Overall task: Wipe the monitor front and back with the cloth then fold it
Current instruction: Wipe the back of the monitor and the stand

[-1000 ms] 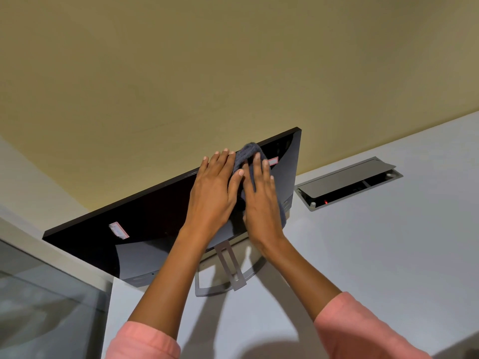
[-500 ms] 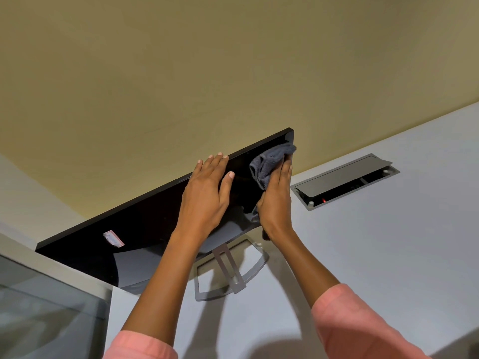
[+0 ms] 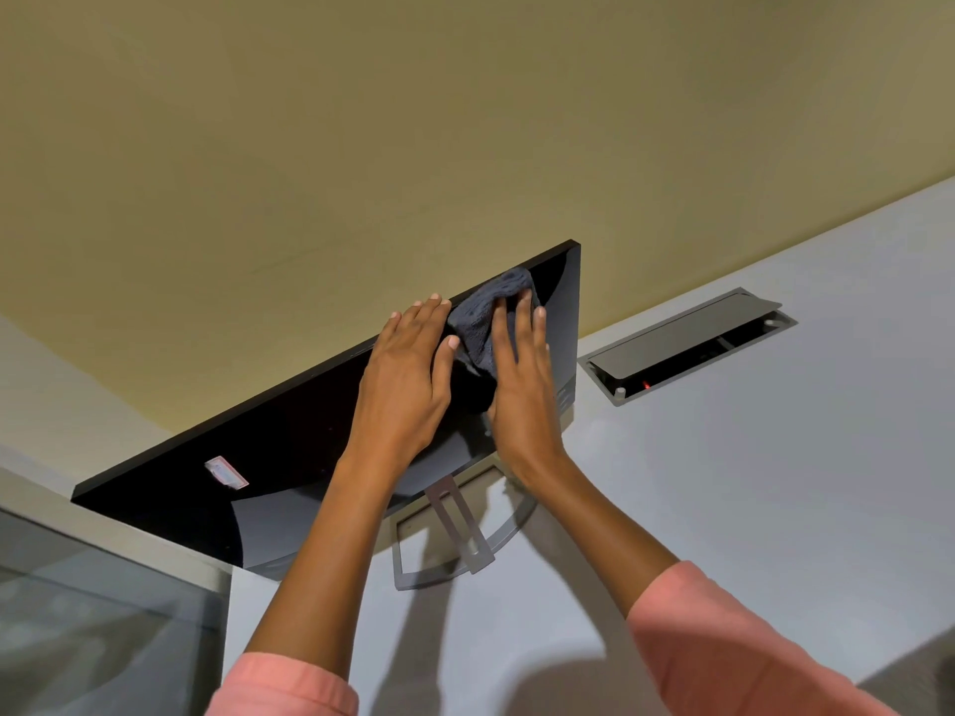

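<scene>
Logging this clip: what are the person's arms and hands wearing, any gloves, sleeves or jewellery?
Both hands are bare: no gloves, rings or watch show on the left hand or right hand. The forearms are uncovered; salmon-pink sleeves are pushed up toward the elbows.

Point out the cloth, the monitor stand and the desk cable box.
cloth (image 3: 483, 323): head view, bunched middle.
monitor stand (image 3: 460, 529): head view, upright strip.
desk cable box (image 3: 682, 335): head view, raised lid.
</scene>
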Available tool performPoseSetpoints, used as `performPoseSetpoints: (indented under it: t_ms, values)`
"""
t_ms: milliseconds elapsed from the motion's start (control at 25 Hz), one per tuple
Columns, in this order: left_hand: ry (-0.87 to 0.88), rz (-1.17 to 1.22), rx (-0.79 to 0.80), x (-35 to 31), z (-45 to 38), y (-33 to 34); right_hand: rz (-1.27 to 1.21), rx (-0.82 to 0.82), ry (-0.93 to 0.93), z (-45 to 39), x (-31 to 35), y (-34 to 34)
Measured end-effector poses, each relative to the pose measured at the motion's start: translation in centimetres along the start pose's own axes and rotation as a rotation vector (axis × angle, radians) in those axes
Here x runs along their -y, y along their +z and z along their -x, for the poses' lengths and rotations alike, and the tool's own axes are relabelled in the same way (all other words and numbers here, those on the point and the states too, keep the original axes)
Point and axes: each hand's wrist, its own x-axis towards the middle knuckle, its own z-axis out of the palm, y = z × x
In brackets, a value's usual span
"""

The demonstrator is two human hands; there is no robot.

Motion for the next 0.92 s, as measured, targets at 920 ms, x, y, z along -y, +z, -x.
performPoseSetpoints:
  t_ms: [920]
  values:
    - [0.038,-0.035,-0.014,0.5,-0.1,0.4,-0.369,0.009,0.316,1.9,-1.5,1.6]
